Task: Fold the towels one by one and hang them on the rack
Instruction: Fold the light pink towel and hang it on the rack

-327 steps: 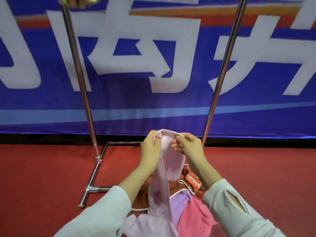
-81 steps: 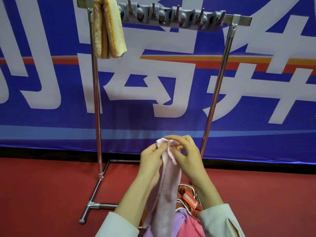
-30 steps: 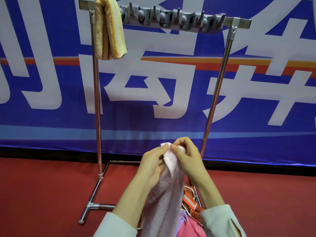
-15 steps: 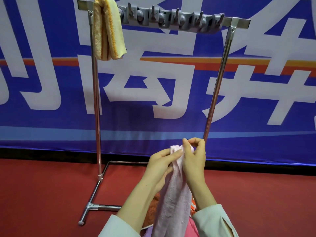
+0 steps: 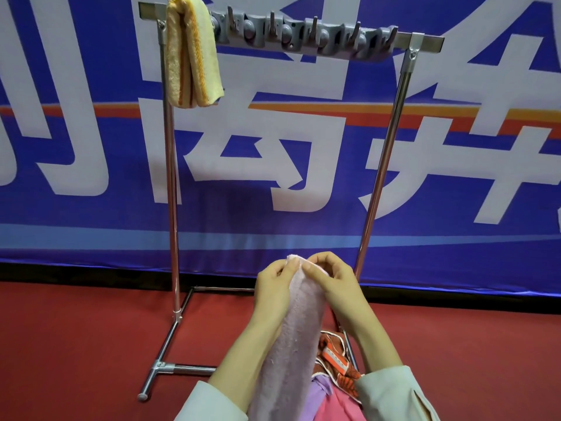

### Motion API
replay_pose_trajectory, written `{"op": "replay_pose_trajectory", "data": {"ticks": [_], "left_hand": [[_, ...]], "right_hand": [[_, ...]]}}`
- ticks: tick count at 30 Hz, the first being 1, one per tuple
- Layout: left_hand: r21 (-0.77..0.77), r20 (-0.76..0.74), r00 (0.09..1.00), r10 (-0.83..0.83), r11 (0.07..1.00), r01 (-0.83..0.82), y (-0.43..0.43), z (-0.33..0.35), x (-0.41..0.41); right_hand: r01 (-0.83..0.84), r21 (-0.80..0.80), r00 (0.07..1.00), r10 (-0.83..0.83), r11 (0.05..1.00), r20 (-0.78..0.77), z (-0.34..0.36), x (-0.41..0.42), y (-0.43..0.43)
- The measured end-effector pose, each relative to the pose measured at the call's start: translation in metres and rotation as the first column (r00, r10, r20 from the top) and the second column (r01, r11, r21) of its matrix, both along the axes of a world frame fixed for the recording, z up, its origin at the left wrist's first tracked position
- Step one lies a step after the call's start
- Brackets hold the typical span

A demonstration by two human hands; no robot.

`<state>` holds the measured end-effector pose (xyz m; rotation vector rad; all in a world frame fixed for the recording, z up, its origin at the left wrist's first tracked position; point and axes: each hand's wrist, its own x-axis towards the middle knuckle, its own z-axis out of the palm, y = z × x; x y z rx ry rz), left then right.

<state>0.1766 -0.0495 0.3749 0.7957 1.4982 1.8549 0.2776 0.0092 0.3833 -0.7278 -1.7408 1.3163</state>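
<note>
the pale pink towel (image 5: pixel 294 338) hangs as a narrow folded strip between the two hands, low in front of the rack (image 5: pixel 170 208); the left hand (image 5: pixel 273 287) pinches its top edge from one side with curled fingers, the right hand (image 5: pixel 332 284) from the other; one yellow towel (image 5: pixel 192 53) hangs folded over the left end of the rack's top bar; on the red floor (image 5: pixel 76 344) beneath the hands lies a heap of what look like three more, partly hidden: an orange-patterned towel (image 5: pixel 332 357), a lilac towel (image 5: pixel 321 393), a deep pink towel (image 5: pixel 340 410)
</note>
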Motion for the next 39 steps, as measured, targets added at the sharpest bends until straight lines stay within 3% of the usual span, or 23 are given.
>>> {"op": "replay_pose_trajectory", "data": {"ticks": [7, 12, 16, 21, 24, 28, 32, 39], "left_hand": [[0.063, -0.193, 0.977, 0.089, 0.995, -0.079, 0.002, 0.011, -0.018], [0.190, -0.072, 0.970, 0.231, 0.958, -0.214, -0.014, 0.023, -0.055], [0.222, -0.034, 0.944, 0.328, 0.923, -0.313, -0.028, 0.026, -0.080], [0.224, -0.071, 0.909, 0.410, 0.895, -0.386, -0.030, 0.018, -0.103], [0.201, -0.115, 0.905, 0.410, 0.901, -0.383, -0.029, 0.015, -0.104], [0.159, -0.187, 0.856, 0.482, 0.875, -0.458, -0.030, 0.006, -0.105], [0.111, -0.147, 0.822, 0.551, 0.834, -0.540, -0.030, -0.002, -0.105], [0.088, -0.132, 0.814, 0.566, 0.825, -0.559, -0.028, -0.005, -0.108]], "right_hand": [[-0.086, 0.170, 0.955, 0.033, 0.982, 0.295, -0.006, -0.001, 0.003], [-0.018, 0.206, 0.872, -0.086, 0.978, 0.482, -0.021, 0.016, 0.017], [0.019, 0.221, 0.755, -0.159, 0.975, 0.636, -0.022, 0.038, 0.029], [0.016, 0.254, 0.539, -0.222, 0.967, 0.812, -0.021, 0.051, 0.039], [0.032, 0.265, 0.512, -0.243, 0.964, 0.824, -0.023, 0.054, 0.043], [0.233, 0.265, 0.651, -0.352, 0.936, 0.672, -0.028, 0.056, 0.050], [0.407, 0.319, 0.679, -0.517, 0.856, 0.521, -0.031, 0.054, 0.056], [0.409, 0.394, 0.643, -0.566, 0.823, 0.516, -0.031, 0.053, 0.057]]}}
